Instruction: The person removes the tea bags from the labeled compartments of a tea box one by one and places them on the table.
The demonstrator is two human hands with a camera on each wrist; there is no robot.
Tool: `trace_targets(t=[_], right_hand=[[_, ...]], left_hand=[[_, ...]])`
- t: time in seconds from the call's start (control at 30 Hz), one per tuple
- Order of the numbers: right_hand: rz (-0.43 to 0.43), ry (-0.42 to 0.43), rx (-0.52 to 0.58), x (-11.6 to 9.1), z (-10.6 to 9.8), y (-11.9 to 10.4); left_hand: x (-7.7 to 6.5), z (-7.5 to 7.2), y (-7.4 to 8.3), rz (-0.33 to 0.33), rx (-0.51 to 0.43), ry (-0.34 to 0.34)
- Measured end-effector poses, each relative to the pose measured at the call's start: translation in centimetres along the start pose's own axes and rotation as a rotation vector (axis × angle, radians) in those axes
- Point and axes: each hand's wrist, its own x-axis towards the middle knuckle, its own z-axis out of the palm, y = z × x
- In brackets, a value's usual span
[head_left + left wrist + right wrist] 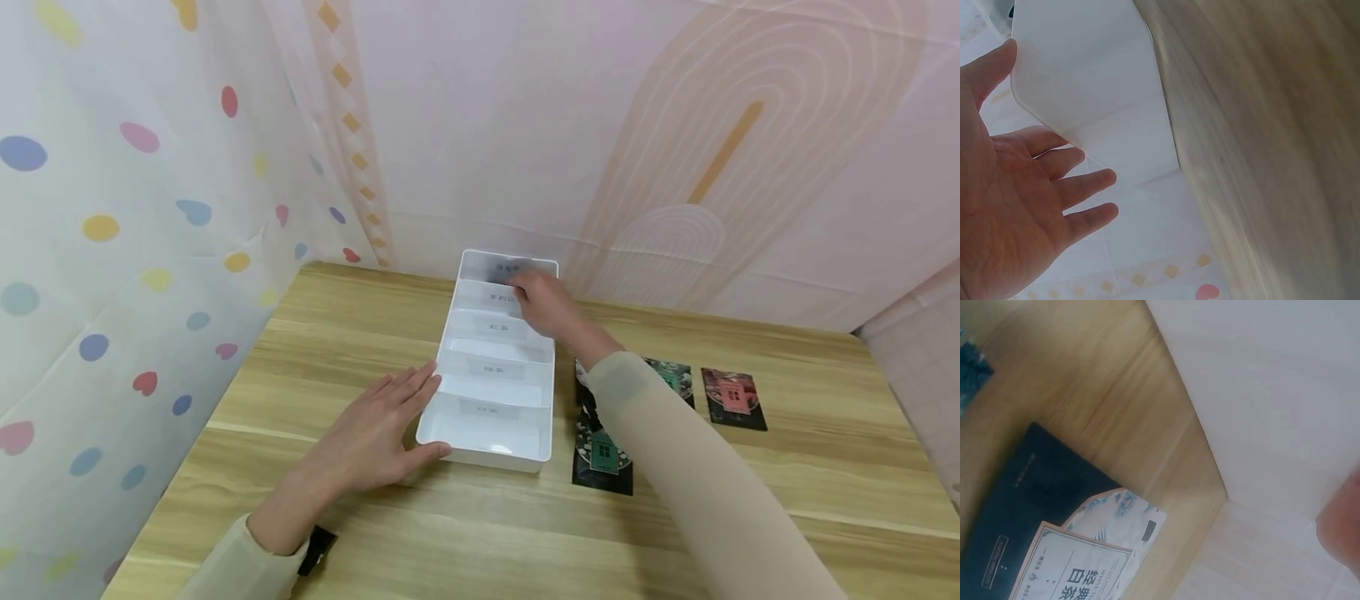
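Note:
A long white box (487, 457) split by dividers into several compartments lies on the table, each compartment bearing a small printed label. My left hand (382, 433) rests at its near left corner, fingers extended along the side and thumb at the front rim. In the left wrist view the same hand (1019, 187) has its fingers spread beside the white wall. The right hand (543, 304) reaches over the right rim to the far compartment, fingers bent, fingertips by the label (508, 268). I cannot tell whether it pinches anything there.
Right of the box lie flat tea packets: a green one (603, 454), another green one (675, 379) partly behind the sleeve, and a red one (733, 396). The right wrist view shows a white tea packet (1079, 562). A black piece (318, 550) shows by the left sleeve.

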Motion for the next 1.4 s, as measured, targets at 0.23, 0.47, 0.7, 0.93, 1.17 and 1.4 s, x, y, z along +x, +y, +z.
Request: trace_targets(t=[0.23, 0.47, 0.7, 0.93, 1.17, 1.4], right_hand=[[0.016, -0.009, -0.021, 0.2, -0.1, -0.2], [0.092, -0.04, 0.032, 0.2, -0.4, -0.3], [0.144, 0.009, 0.121, 0.2, -0.3, -0.2], [0.156, 0.072, 0.171, -0.1, -0.5, -0.1], [0.147, 0.097, 0.18, -0.5, -1.1, -0.1], [0.109, 0.119, 0.134, -0.8, -1.9, -0.2]], left_hand=[[0.0, 0.1, 0.1, -0.002, 0.0, -0.001], [0.0, 0.2, 0.2, 0.001, 0.004, 0.003], [0.0, 0.2, 0.2, -0.01, -0.001, -0.003], [0.0, 0.2, 0.2, -0.018, -0.007, -0.007], [0.0, 0.2, 0.2, -0.014, -0.008, -0.007], [0.1, 0.2, 0.2, -0.014, -0.008, -0.005]])
